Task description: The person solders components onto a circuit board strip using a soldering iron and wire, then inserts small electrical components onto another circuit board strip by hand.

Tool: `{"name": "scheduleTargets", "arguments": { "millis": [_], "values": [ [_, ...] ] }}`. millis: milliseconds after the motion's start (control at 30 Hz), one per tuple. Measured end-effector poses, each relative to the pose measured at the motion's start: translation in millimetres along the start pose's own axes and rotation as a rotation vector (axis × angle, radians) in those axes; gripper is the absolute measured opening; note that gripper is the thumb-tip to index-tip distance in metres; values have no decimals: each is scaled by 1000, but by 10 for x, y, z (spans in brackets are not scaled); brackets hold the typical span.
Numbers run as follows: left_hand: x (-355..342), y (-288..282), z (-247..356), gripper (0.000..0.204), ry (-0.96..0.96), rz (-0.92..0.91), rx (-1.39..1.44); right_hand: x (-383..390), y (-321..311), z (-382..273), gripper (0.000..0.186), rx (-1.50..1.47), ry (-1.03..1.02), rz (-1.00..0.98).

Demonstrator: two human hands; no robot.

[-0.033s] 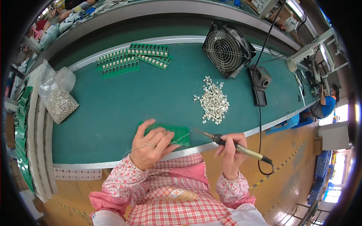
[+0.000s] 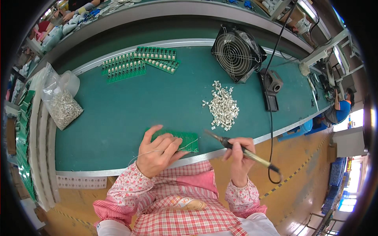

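My left hand (image 2: 158, 152) lies over a green circuit board (image 2: 191, 138) at the near edge of the bench. Between its thumb and fingers is a thin solder wire (image 2: 147, 152), whose end reaches over the right part of the board. My right hand (image 2: 240, 159) grips a soldering iron (image 2: 252, 156) by its handle. The iron's tip points up and left, just right of the board and apart from it. A heap of small white and silver connectors (image 2: 223, 107) lies beyond the iron. Much of the board is hidden under my left fingers.
Several boards fitted with parts (image 2: 124, 67) lie at the far left. A clear bag of small parts (image 2: 65, 108) stands by a tape roll (image 2: 71, 83). A black fan (image 2: 236, 53) and an iron stand (image 2: 271, 88) are at the back right; the iron's cable (image 2: 271, 129) hangs nearby.
My right hand has shifted slightly left, and the soldering iron's tip has risen a little away from the board. The left hand, wire and board stay in place.
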State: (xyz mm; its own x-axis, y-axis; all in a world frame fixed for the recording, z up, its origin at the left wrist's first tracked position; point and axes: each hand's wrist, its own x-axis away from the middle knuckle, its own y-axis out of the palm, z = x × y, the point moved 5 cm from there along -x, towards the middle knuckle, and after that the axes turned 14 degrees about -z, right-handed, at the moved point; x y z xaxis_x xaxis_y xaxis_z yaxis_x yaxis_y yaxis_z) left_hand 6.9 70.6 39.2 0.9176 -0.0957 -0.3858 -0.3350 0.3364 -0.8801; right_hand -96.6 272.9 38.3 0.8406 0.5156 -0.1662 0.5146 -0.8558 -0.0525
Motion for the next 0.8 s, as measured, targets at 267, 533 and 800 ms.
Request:
{"name": "scheduleTargets", "arguments": {
  "millis": [267,533,800],
  "values": [
    [-189,-99,-26,30,-79,-117,1,-64,417,249,50,253,-199,-177],
    [-253,-240,-67,30,-91,-144,-11,-101,472,298,52,164,-164,-157],
    [-167,-173,-136,31,-161,-123,71,-51,444,249,49,206,-177,-125]
  ]
}}
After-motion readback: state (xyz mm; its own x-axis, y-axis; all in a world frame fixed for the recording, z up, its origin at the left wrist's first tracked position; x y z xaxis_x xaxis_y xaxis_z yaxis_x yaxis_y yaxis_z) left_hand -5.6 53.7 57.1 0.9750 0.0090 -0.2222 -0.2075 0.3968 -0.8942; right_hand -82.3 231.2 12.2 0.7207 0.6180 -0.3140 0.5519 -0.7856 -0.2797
